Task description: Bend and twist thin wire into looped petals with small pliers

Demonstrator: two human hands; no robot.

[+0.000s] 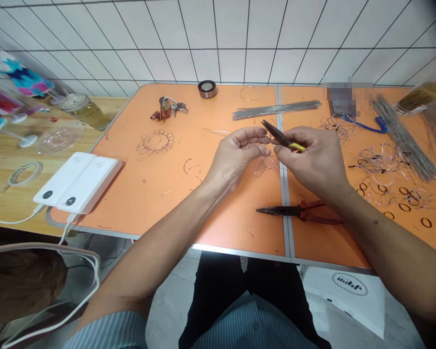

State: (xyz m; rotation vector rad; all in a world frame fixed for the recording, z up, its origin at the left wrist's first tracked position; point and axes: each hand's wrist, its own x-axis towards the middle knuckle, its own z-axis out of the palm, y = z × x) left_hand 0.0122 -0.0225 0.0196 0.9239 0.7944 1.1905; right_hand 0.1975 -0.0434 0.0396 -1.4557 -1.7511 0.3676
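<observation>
My left hand [236, 154] has its thumb and fingers pinched on a thin bent wire piece [265, 167], whose loops hang below the fingertips. My right hand [314, 154] is closed around small pliers [276, 133] with a dark nose and a yellow handle. Their nose points up and to the left, just above the left fingertips; the contact with the wire is too small to make out. Below both hands, long-nose pliers with red handles [281, 211] lie across the table's seam, partly behind my right forearm.
On the orange table [160, 194] are a looped wire ring [155, 142], a tape roll [207, 89], keys [170, 108] and straight wires [276, 110]. Tangled wire pieces [383, 159] and several dark rings [404, 207] lie right. White power banks [78, 182] sit left, cables attached.
</observation>
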